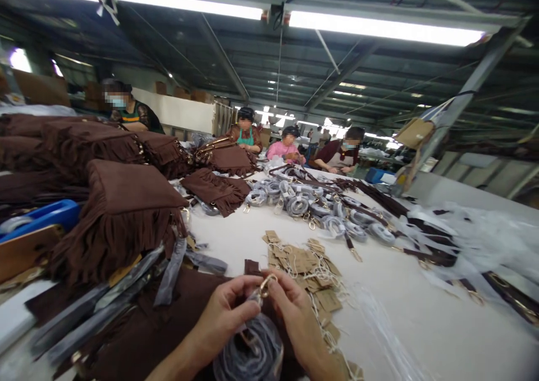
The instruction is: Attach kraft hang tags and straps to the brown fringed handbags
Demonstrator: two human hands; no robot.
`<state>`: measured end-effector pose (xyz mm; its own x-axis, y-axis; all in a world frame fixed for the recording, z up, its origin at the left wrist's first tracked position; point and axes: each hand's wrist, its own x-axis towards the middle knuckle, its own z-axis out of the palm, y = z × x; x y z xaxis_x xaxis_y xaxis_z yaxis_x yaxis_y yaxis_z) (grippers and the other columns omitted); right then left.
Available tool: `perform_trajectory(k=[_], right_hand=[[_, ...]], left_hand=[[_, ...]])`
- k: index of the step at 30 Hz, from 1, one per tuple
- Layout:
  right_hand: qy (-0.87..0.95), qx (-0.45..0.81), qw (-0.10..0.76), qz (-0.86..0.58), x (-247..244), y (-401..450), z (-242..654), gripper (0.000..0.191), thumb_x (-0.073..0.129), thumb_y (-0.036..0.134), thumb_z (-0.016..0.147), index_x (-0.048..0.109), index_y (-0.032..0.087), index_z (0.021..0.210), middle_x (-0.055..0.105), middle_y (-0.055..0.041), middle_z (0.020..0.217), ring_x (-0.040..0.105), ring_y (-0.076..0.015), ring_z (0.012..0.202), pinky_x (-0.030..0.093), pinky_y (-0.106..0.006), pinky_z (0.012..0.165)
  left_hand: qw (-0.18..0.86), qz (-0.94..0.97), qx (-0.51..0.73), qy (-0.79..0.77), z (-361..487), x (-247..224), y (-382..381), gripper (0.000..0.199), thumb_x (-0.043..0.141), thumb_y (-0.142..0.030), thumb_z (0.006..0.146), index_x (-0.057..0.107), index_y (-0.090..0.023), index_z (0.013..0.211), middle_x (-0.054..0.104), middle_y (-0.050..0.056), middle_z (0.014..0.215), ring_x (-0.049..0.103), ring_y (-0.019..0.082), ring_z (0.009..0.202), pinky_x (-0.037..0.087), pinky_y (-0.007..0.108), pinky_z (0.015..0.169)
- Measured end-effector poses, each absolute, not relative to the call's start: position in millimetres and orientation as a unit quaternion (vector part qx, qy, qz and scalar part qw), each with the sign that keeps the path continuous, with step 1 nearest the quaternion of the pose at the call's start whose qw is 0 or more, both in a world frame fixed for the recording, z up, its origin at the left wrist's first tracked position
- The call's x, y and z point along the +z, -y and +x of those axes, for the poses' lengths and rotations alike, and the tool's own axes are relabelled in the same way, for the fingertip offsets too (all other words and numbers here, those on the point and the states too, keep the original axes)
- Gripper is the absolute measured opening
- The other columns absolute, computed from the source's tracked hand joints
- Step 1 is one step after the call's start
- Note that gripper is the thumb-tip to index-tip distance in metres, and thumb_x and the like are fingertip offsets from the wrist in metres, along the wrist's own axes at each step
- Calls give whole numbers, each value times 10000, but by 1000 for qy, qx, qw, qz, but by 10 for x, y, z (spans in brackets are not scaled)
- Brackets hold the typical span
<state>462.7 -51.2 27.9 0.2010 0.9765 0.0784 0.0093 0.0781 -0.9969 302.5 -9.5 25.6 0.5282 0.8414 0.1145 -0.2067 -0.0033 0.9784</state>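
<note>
Both my hands meet low in the middle of the head view, fingers pinched on a gold metal clasp (pixel 266 286). My left hand (pixel 225 313) grips its lower end, where clear plastic wrap shows at the fingertips. On the upper part of the clasp are the closed fingers of my right hand (pixel 295 305). A coiled strap wrapped in grey plastic (pixel 250 350) lies below my hands, on a brown bag (pixel 181 308). A small brown leather tab (pixel 252 266) sticks up just behind the fingers.
Cardboard tags with white strings (pixel 301 263) lie piled ahead. Several wrapped strap coils (pixel 297 201) spread across the white table (pixel 240 232). Brown fringed bags (pixel 130 187) and a blue tape dispenser (pixel 50 217) are at left; plastic bags (pixel 475 235) at right. Several people sit beyond.
</note>
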Motion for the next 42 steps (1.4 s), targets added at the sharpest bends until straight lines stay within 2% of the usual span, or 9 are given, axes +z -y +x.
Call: perform_trajectory(k=[4,10,13,16,18,21,29,32,42], right_hand=[[514,334,566,-551,289,556,4657,445,580,574,874,554,198,637,464,49,572,419,-126,560,332,-246,543],[520,304,560,-569,236,589,4743,401,547,554,891,581,208,692,461,45,580,420,-138,556,325,-251,528],[558,272,545,-563,282,607,4732,380,536,496,917,568,209,670,464,45,589,438,-140,580,337,-252,559],[581,247,538,-558,359,641,4670,368,535,470,921,587,207,669,519,30,624,477,-148,616,360,-255,597],[585,240,536,-559,385,662,4631,369,535,478,917,609,206,679,529,26,623,481,-151,615,361,-257,595],[567,250,540,-569,363,670,4619,392,541,507,903,594,208,655,500,34,588,464,-148,587,352,-258,574],[520,322,518,-598,342,578,4756,462,530,662,847,566,219,722,486,47,592,367,-121,486,298,-254,475],[567,214,501,-617,348,597,4781,459,409,623,934,596,224,809,577,9,678,455,-147,533,342,-268,505],[714,-27,373,-591,307,686,4736,484,259,435,1051,485,228,676,564,20,579,553,-142,509,364,-253,501]], left_hand=[[645,628,343,-265,3062,245,173,283,669,-357,763,724,-132,926,635,12,782,498,151,709,397,253,697],[564,719,280,-295,2990,279,179,317,514,-406,858,631,-152,708,496,-14,676,440,154,684,336,252,639],[568,703,315,-291,2990,368,211,202,537,-292,810,655,-162,910,600,16,842,530,191,838,392,264,756],[551,693,381,-265,3040,444,261,393,564,-267,819,579,-207,1207,622,41,1074,545,218,1028,389,285,905],[508,721,388,-269,3077,444,286,242,511,-330,895,636,-197,1054,617,43,969,556,205,930,401,276,841],[451,767,353,-290,3099,377,300,345,386,-389,962,588,-187,768,563,31,799,527,183,767,382,271,719],[457,778,280,-326,3051,246,255,280,354,-342,939,520,-199,765,572,24,776,518,182,744,365,259,686],[454,741,327,-371,3060,209,213,302,331,-358,929,521,-196,759,577,33,749,540,193,730,375,268,686],[412,743,354,-391,3070,213,229,296,332,-362,908,520,-200,748,574,30,718,554,202,696,355,282,664]])
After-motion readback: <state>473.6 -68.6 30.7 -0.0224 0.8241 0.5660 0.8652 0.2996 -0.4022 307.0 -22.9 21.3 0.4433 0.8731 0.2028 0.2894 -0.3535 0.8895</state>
